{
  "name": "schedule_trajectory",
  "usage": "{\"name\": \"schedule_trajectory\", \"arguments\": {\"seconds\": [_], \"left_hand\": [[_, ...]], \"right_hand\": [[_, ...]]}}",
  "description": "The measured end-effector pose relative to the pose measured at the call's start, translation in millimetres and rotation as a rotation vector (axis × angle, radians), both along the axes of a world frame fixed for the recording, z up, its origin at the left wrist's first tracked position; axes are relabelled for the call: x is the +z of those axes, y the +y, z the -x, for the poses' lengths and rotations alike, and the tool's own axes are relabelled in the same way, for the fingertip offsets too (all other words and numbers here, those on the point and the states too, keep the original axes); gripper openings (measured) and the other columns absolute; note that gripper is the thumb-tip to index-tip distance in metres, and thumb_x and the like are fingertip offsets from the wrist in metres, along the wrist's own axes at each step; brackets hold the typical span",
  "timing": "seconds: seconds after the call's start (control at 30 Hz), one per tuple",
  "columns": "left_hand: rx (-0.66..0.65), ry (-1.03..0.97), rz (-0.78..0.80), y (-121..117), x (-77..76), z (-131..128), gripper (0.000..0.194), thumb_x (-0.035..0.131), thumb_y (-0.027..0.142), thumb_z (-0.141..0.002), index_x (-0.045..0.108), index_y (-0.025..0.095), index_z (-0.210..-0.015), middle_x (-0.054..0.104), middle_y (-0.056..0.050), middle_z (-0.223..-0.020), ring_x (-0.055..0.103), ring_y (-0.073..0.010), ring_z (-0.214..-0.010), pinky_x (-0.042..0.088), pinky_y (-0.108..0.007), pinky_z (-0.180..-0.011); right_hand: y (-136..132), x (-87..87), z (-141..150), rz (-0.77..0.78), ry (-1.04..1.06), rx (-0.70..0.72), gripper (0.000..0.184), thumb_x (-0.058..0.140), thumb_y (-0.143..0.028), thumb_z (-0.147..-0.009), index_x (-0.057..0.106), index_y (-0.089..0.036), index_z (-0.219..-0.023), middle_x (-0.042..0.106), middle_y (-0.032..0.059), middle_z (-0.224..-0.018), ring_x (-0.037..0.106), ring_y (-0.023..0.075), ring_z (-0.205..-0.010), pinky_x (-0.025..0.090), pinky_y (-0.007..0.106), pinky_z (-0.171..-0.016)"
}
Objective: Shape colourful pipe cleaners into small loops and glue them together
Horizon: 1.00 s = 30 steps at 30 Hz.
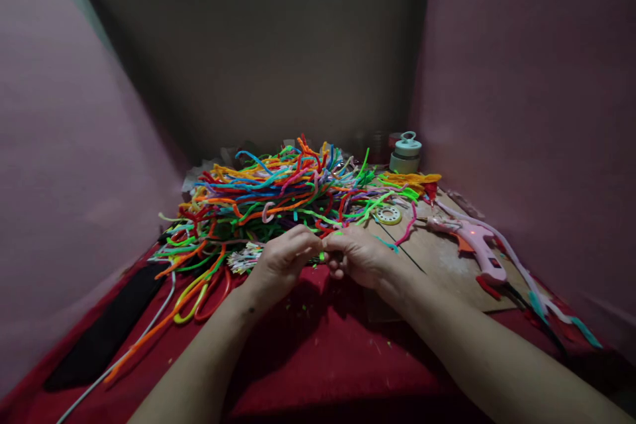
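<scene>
My left hand [284, 257] and my right hand [358, 254] meet at the middle, above the front edge of the pile. Both have their fingers pinched together on a short bright green pipe cleaner [322, 256]. Only small bits of it show between the fingertips; the rest is hidden. Just behind the hands lies a large tangled heap of pipe cleaners [258, 189] in orange, red, blue, green and other colours. A bundle of thin white-tipped stems [244, 258] lies close to my left hand.
A pink glue gun [474, 245] rests on a brown board [442, 278] at the right, its cord trailing forward. Near it are a tape roll [388, 214] and a pale green lidded container [405, 154]. A black flat item [106, 328] and white cable [149, 324] lie left on the red cloth [308, 371].
</scene>
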State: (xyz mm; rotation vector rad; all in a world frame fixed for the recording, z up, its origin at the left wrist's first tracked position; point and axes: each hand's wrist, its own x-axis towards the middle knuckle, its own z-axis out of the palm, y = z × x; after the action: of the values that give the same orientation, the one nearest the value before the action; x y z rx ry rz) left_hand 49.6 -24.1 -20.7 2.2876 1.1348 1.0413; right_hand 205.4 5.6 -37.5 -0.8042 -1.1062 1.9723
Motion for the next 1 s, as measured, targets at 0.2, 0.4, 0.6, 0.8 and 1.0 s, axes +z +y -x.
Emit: {"name": "schedule_trajectory", "arguments": {"seconds": [0.2, 0.4, 0.6, 0.8, 1.0], "left_hand": [[-0.083, 0.108, -0.035, -1, 7.5, 5, 0.019, 0.045, 0.019, -0.084, 0.064, 0.019, -0.087, 0.055, -0.003, -0.079, 0.049, -0.0110, -0.071, 0.040, -0.021, -0.064], [0.059, -0.477, 0.666, 0, 10.6, 2, 0.019, 0.056, 0.034, -0.079, 0.058, 0.015, -0.079, 0.053, 0.002, -0.062, 0.048, -0.0084, -0.053, 0.039, -0.019, -0.051], [0.015, -0.495, 0.798, 1, 9.3, 4, 0.018, 0.064, 0.029, -0.072, 0.061, 0.012, -0.077, 0.052, 0.002, -0.056, 0.042, -0.0047, -0.045, 0.033, -0.017, -0.045], [0.060, -0.563, 0.892, -1, 11.2, 2, 0.018, 0.064, 0.029, -0.071, 0.056, 0.013, -0.075, 0.045, 0.005, -0.048, 0.033, -0.0026, -0.038, 0.022, -0.017, -0.038], [0.136, -0.242, 0.634, -4, 11.5, 0, 0.015, 0.054, 0.030, -0.077, 0.056, 0.015, -0.077, 0.044, 0.006, -0.048, 0.034, -0.0047, -0.040, 0.023, -0.018, -0.039]], "right_hand": [[2, -0.1, -2, 0.030, 0.007, 0.040, 0.009, 0.056, -0.017, -0.057, 0.050, -0.015, -0.051, 0.045, -0.0047, -0.040, 0.037, 0.0060, -0.035, 0.027, 0.019, -0.035], [-5, 7.6, -1, -0.456, -0.187, -0.160, 0.011, 0.052, -0.019, -0.066, 0.052, -0.015, -0.056, 0.046, -0.0051, -0.048, 0.038, 0.0061, -0.044, 0.029, 0.019, -0.044], [-7, 5.3, -1, -0.817, -0.433, -0.260, 0.009, 0.050, -0.018, -0.072, 0.058, -0.015, -0.071, 0.055, -0.0017, -0.061, 0.047, 0.0090, -0.056, 0.036, 0.020, -0.055], [-11, 11.0, -3, -1.072, -0.545, -0.325, 0.008, 0.050, -0.015, -0.074, 0.057, -0.015, -0.071, 0.057, 0.0012, -0.066, 0.051, 0.0110, -0.062, 0.037, 0.022, -0.060], [-13, 11.4, -2, -1.139, -0.597, -0.321, 0.009, 0.049, -0.015, -0.075, 0.056, -0.014, -0.069, 0.057, 0.0025, -0.068, 0.050, 0.0119, -0.064, 0.036, 0.024, -0.062]]}}
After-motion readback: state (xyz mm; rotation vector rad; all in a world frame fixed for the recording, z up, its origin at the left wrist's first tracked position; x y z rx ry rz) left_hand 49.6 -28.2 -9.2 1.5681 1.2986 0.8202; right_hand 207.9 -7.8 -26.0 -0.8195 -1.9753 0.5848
